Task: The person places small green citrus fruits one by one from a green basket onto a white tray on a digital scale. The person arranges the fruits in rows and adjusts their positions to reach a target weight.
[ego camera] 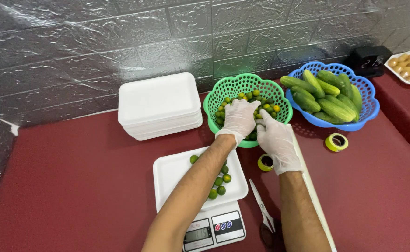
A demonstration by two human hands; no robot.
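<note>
Inside the green basket point(223, 88), both gloved hands (left point(238, 119), right point(276, 139)) rest curled on small limes point(266, 106), grip unclear.

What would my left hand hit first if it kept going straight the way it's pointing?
The left hand points into the green basket, so it would probably meet the small citrus fruits first; depth is unclear.

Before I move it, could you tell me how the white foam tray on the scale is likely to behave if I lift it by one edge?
The foam tray looks thin and light, so it would probably flex under the load. The small round citrus fruits on it lie loose along one side and would likely roll if it tilts. It sits on a small scale, so a push may slide it off.
</note>
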